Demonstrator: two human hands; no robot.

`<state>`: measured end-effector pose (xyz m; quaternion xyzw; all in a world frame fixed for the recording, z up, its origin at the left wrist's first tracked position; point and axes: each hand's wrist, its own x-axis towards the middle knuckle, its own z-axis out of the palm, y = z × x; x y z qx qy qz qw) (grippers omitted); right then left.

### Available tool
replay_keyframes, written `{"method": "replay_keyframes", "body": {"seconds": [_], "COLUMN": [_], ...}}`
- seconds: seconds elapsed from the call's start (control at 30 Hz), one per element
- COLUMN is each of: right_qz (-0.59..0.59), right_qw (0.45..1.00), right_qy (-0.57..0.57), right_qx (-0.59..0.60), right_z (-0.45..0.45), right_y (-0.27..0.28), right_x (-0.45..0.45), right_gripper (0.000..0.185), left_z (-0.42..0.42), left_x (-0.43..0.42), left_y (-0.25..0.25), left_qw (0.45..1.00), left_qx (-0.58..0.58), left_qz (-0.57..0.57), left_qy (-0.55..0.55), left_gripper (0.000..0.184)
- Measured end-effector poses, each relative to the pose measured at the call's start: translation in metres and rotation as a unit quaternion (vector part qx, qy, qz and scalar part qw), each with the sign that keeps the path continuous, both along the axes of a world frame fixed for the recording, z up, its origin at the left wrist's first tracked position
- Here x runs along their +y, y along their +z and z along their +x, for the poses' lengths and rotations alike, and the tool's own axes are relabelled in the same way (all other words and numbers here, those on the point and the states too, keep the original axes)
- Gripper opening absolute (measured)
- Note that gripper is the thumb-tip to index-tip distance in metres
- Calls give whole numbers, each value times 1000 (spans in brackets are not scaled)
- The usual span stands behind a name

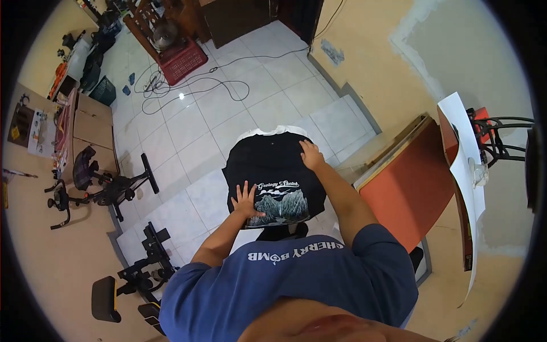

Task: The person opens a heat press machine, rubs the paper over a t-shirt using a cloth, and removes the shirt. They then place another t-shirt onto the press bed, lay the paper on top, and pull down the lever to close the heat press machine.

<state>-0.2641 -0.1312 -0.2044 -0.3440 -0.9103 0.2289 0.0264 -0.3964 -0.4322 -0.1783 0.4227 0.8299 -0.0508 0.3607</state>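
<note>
A black T-shirt (268, 162) is laid out in front of me, with a "Geology Sketch" print and a mountain picture on its lower half. White material (285, 129) shows past its far edge; I cannot tell whether it is cloth or the surface beneath. My left hand (245, 202) rests on the shirt beside the print, fingers spread and palm down. Farther out, at the shirt's upper right edge, lies my right hand (311, 155), its fingers stretched out on the fabric. What supports the shirt is mostly hidden.
An orange-red board (407, 182) leans at the right, by a curled white sheet (464, 165). Exercise equipment (114, 191) stands at left. Farther off, a black cable (228, 85) loops over the tiled floor near a red crate (181, 61) and a wooden cabinet (94, 125).
</note>
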Motion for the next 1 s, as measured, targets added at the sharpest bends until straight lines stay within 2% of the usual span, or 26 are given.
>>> {"method": "replay_keyframes", "body": {"seconds": [0.17,0.2,0.43,0.5,0.53,0.57,0.6,0.63,0.7,0.8,0.87,0.9,0.97,1.0], "right_qz": [-4,31,17,61,62,48,33,35,-18,-65,-141,-136,-144,-128], "right_qw": [996,993,994,974,974,986,994,994,999,996,988,989,979,979], "right_qy": [-84,-105,-100,-42,-48,-35,-24,-32,-32,-47,43,35,145,141], "right_qx": [-1,53,40,214,212,154,97,95,-8,-27,-44,-46,-4,77], "right_z": [-18,-16,13,28,35,42,48,52,58,65,74,79,87,90], "right_y": [9,13,16,16,14,9,3,4,10,23,39,47,68,80], "right_x": [-1,-7,-28,-45,-55,-66,-77,-91,-121,-148,-156,-156,-150,-148], "right_gripper": [29,24,18,16,16,16,15,15,21,29,35,35,38,34], "left_z": [-2,-2,-3,-4,-6,-8,-9,-13,-20,-28,-28,-27,-25,-25], "left_x": [3,2,0,-2,-4,-4,-4,0,14,39,52,58,66,69], "left_y": [-1,-2,-2,-9,-20,-22,-25,-24,-22,0,16,25,47,59], "left_qw": [1000,1000,1000,999,993,981,959,960,930,913,894,891,907,902], "left_qx": [-9,-11,-14,-14,-31,-49,-44,-47,11,-30,-77,-82,-165,-174], "left_qz": [-17,-19,18,35,98,160,243,243,329,402,440,444,346,324], "left_qy": [-1,-2,3,4,51,97,137,130,162,52,-35,-41,-174,-225], "left_gripper": [132,132,128,124,117,110,93,93,86,76,73,73,78,78]}}
